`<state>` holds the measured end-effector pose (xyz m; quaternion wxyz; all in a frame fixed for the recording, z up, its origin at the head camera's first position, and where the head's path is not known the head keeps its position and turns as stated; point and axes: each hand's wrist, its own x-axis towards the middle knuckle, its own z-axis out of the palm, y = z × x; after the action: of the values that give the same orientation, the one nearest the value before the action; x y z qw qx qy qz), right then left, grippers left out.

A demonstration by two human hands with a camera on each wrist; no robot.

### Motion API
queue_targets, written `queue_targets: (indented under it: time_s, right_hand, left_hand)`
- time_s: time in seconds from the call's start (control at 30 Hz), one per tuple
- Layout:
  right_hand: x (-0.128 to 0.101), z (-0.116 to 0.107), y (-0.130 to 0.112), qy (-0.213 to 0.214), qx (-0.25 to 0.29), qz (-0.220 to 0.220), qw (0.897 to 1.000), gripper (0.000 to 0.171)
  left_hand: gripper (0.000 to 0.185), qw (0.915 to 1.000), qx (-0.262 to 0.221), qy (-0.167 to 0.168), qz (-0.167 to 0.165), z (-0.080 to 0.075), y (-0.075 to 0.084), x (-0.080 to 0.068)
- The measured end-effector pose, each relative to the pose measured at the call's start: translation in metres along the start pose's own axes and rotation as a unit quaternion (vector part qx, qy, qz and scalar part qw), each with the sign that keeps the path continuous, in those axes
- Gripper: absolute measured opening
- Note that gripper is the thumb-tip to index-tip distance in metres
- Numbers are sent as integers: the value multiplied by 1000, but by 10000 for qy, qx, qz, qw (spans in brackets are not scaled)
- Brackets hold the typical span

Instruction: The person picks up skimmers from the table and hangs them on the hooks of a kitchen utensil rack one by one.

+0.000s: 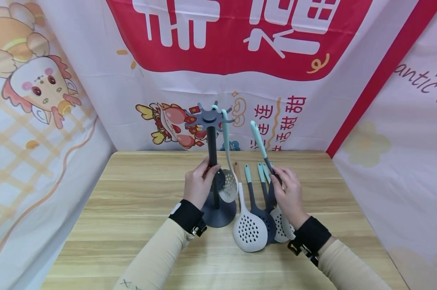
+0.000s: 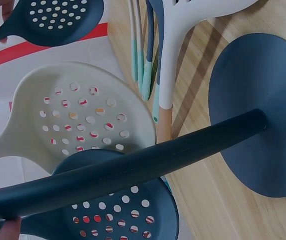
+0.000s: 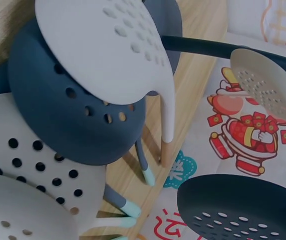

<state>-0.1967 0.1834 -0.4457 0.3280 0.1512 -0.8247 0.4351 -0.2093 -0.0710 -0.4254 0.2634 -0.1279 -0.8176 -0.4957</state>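
A dark grey utensil stand (image 1: 212,153) rises from a round base (image 1: 220,215) mid-table. My left hand (image 1: 206,172) grips its pole (image 2: 132,170). A cream skimmer (image 1: 228,186) with a teal handle hangs from the stand's top hub, and a dark skimmer (image 2: 117,212) hangs beside it. My right hand (image 1: 277,174) pinches the neck of another teal-handled dark skimmer (image 1: 259,141), lifted and tilted toward the stand; its head (image 3: 243,210) shows in the right wrist view. Several white and dark skimmers (image 1: 249,231) lie on the table under that hand.
The wooden table (image 1: 131,193) is walled in by printed banners at the back and on both sides. The lying skimmers' handles (image 2: 143,60) point toward the back, just right of the stand's base (image 2: 263,115).
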Motion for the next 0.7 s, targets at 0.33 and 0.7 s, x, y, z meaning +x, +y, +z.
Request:
queue_targets:
  time_s: [0.33, 0.7]
  right_hand:
    - [2, 3, -13, 20, 302, -207, 9993, 23]
    - [7, 6, -23, 10, 410, -388, 9984, 22]
  left_hand:
    - [26, 9992, 237, -180, 263, 0, -2, 1]
    - [26, 9976, 39, -557, 416, 0, -6, 1]
